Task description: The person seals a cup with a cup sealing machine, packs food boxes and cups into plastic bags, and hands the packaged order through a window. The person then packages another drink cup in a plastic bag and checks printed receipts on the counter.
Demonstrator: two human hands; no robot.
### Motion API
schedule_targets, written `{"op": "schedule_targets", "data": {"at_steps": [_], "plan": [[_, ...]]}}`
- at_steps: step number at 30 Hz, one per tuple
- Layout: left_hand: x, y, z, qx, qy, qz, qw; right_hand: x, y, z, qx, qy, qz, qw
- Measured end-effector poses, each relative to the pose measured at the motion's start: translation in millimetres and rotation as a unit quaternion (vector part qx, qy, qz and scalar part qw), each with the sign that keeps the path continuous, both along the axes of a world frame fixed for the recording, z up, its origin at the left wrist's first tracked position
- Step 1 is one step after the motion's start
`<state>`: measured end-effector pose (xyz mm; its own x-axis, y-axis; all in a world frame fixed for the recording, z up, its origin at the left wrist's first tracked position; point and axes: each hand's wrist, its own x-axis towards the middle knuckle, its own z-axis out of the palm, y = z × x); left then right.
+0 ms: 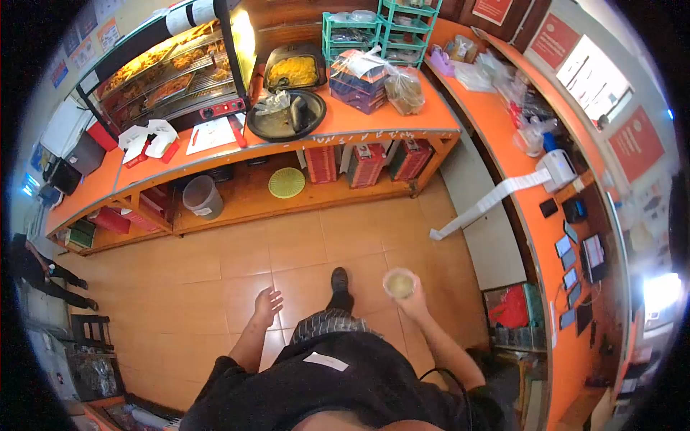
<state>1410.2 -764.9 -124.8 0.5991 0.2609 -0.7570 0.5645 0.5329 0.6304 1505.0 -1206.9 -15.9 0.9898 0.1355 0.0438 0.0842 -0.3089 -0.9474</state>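
My right hand (415, 303) is wrapped round a round, see-through tub (399, 284) with pale greenish contents, held over the tiled floor right of my foot. On the other side, my left hand (268, 304) hangs over the floor with its fingers apart and nothing in it. Both hands are away from the orange counter (359, 134). On that counter stand a black pot of yellow food (293, 72), a dark round lid (269, 126) with a plastic bag on it, a white cutting board (210, 135) and open red-and-white boxes (147, 146).
A lit glass food warmer (172, 79) stands at the back left. The right counter (496, 136) holds bags, several phones and a printer (557, 170) with a long paper strip hanging down. A bucket (203, 197) sits on the lower shelf. Another person (43, 269) stands far left.
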Motion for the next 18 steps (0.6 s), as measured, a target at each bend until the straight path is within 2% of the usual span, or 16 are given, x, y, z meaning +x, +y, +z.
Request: {"op": "schedule_targets", "data": {"at_steps": [3,5,8,9,11,14,16,17,18], "plan": [[55.8,-11.0,-1.1,-0.032,-0.008,0.042,0.999,140.3,31.8,-30.2,0.016,-0.04,0.012,0.999],[106.4,-24.5,6.5,-0.019,-0.022,0.033,0.999,226.3,67.2,-19.2,0.089,-0.054,0.002,0.995],[203.7,-51.1,42.2,0.017,-0.076,0.001,0.997,359.3,106.7,-20.9,0.002,-0.206,-0.05,0.977],[236.8,-60.4,56.6,0.026,-0.099,-0.007,0.995,395.9,120.3,-6.0,0.014,-0.225,-0.05,0.973],[302.5,-75.7,88.4,0.05,-0.147,-0.029,0.987,468.3,138.9,1.9,0.031,-0.198,-0.038,0.979],[390.7,-100.0,147.6,0.1,-0.207,-0.088,0.969,541.1,162.6,20.8,-0.012,-0.157,-0.051,0.986],[435.0,-103.0,160.3,0.157,-0.25,-0.118,0.948,583.7,185.4,10.7,0.067,-0.05,-0.036,0.996],[453.6,-103.5,164.7,0.149,-0.242,-0.114,0.952,620.4,192.6,-2.7,0.16,-0.115,0.143,0.97],[474.4,-107.4,170.2,0.159,-0.253,-0.116,0.947,646.6,208.8,-40.8,0.534,0.072,0.159,0.828]]}}
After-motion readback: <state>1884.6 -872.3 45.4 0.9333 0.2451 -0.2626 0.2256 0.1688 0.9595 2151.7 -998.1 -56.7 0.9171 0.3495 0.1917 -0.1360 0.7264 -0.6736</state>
